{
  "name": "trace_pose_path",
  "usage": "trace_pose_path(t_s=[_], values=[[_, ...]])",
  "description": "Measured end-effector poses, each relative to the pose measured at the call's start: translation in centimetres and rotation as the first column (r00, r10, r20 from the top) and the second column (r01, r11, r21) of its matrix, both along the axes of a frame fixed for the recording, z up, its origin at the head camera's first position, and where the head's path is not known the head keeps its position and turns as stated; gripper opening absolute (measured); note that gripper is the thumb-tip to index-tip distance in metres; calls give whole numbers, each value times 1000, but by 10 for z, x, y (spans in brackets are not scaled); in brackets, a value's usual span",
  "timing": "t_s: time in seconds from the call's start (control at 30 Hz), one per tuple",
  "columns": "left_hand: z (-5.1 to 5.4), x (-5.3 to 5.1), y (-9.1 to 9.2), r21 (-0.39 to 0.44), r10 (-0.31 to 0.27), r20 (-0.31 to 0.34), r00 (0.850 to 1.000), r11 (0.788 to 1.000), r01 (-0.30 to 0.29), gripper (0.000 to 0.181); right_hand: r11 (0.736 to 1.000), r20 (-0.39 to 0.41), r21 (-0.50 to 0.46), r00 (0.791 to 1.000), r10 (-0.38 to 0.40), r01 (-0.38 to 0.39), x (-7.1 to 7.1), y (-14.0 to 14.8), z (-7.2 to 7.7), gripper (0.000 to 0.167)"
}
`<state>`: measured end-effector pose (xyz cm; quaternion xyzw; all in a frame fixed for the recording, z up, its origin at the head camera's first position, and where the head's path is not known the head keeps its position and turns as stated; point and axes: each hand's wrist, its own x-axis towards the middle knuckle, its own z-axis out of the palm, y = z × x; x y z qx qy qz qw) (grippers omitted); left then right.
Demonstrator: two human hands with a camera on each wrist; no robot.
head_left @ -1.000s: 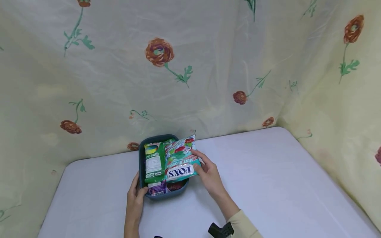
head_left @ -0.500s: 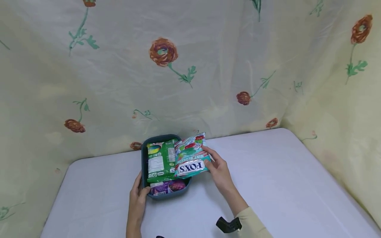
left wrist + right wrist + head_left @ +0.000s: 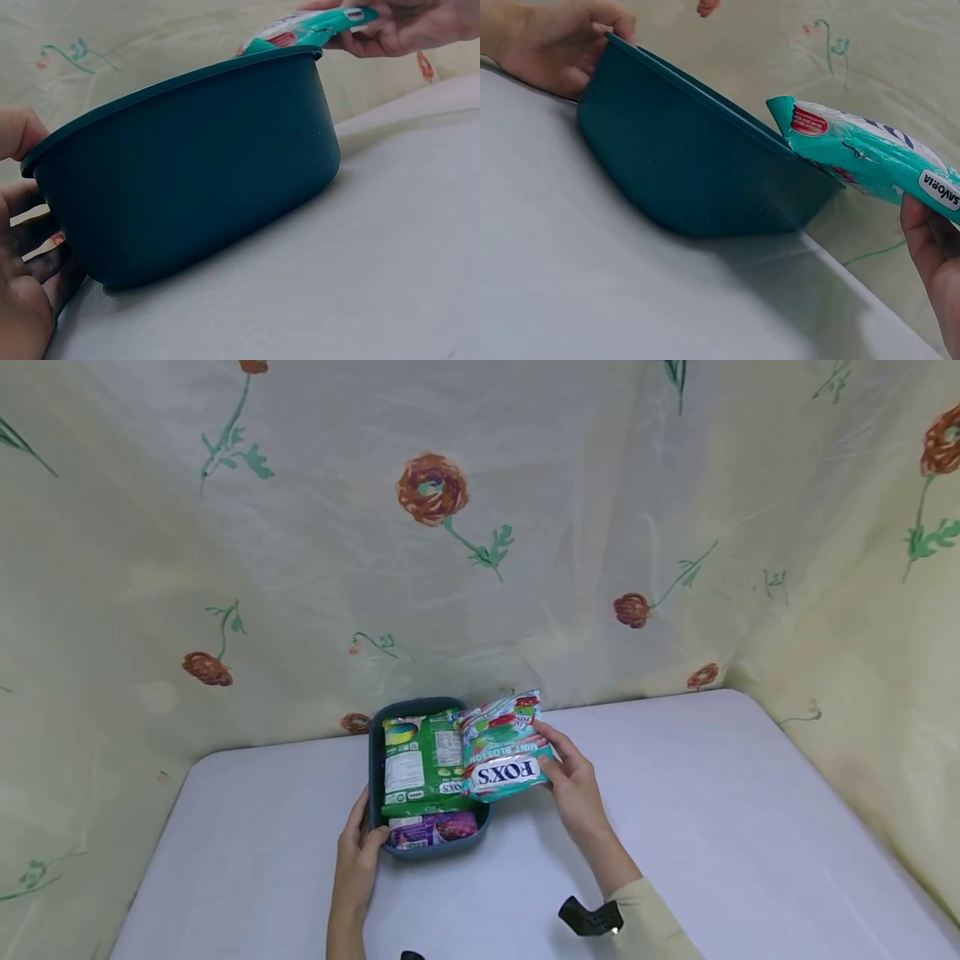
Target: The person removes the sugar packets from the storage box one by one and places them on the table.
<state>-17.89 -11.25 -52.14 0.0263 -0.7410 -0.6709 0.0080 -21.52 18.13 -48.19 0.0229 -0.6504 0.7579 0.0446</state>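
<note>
A dark teal plastic tub (image 3: pixel 438 853) stands on the table with candy bags inside. My left hand (image 3: pixel 358 852) holds its near left corner, thumb over the rim and fingers along the outer wall, as the left wrist view (image 3: pixel 22 247) also shows. My right hand (image 3: pixel 576 785) pinches the right edge of a turquoise Fox's Mint Blossom candy bag (image 3: pixel 501 747), held up over the tub's right rim. In the right wrist view that bag (image 3: pixel 877 161) tilts above the rim. A green candy bag (image 3: pixel 420 768) lies in the tub, partly covering a purple bag (image 3: pixel 431 831).
The white-covered table (image 3: pixel 675 810) extends to both sides of the tub. A flower-printed curtain (image 3: pixel 525 568) hangs close behind its back edge and along the sides. A black device (image 3: pixel 591 917) sits at the right wrist.
My right hand has drawn the turquoise candy bag rightward, uncovering more of the green bag. The left hand keeps its hold on the tub. The head view has shifted slightly left.
</note>
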Motion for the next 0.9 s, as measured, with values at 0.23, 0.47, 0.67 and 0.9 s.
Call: trace_pose_path(t_s=[0.23, 0.47, 0.67, 0.9], values=[[0, 0, 1, 0, 7, -2, 1000, 1000, -7, 64, 999, 0, -42, 1000, 4, -4, -9, 13, 0, 46], [-2, -2, 0, -7, 17, 2, 1000, 1000, -17, 65, 996, 47, -91, 999, 10, -5, -21, 24, -6, 48], [-3, -1, 0, -12, 21, 4, 1000, 1000, -21, 64, 995, 78, -98, 997, 27, -20, -24, 29, -12, 48], [-5, -4, -1, -16, 13, 17, 1000, 1000, -13, 61, 990, 102, -137, 994, 31, -17, -26, 29, -13, 49]])
